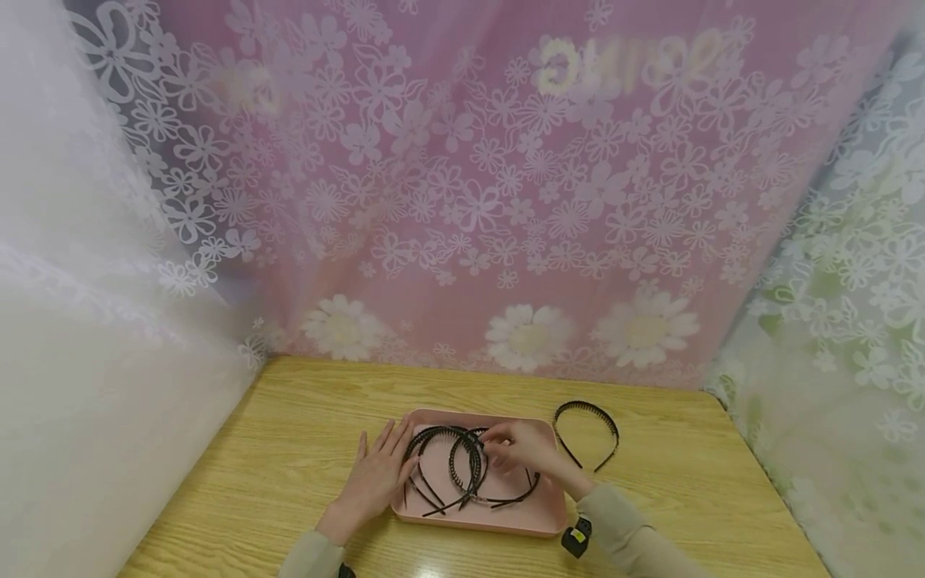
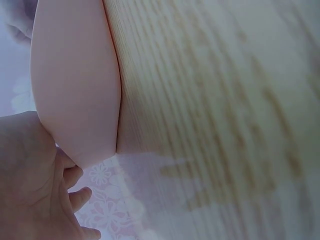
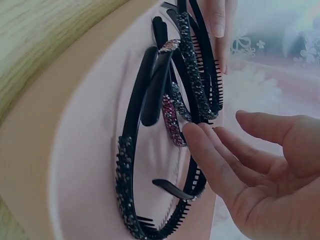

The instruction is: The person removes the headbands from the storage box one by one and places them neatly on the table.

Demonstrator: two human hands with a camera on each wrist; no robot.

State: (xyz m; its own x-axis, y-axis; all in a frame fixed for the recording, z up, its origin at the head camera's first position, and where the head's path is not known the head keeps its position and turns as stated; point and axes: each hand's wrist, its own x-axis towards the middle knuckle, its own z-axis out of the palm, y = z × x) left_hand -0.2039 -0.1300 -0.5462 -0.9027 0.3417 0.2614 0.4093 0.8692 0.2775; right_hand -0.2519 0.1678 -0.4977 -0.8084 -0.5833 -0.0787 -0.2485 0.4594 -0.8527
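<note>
The wooden table (image 1: pixel 303 433) carries a pink tray (image 1: pixel 499 518) near its front edge, roughly centred between the left and right edges. The tray's long axis runs parallel to that front edge.

Inside the tray lies a pile of black headbands (image 1: pixel 462 470), overlapping and partly interlocked. The right wrist view shows that some are plain, some toothed, and several studded with small stones (image 3: pixel 192 75). Their arches point mostly toward the tray's far rim, and their open ends toward the near rim. One separate toothed headband (image 1: pixel 587 433) lies on the table just beyond the tray's right rim, apart from the pile.

The left hand (image 1: pixel 376 478) lies flat at the tray's left rim, fingers straight and together, holding nothing. The fingertips touch the leftmost arch of the pile. The left wrist view shows the palm alongside the tray's outer wall (image 2: pixel 75 90).

The right hand (image 1: pixel 523 449) is over the tray's far right part, directly above the pile. In the right wrist view its fingers (image 3: pixel 215 155) are loosely bent, and the fingertips meet the studded band at the top of the pile. A closed pinch is not visible.

The right hand is the nearer of the two to the pile. The headbands lie immediately below and to the left of its fingertips.
</note>
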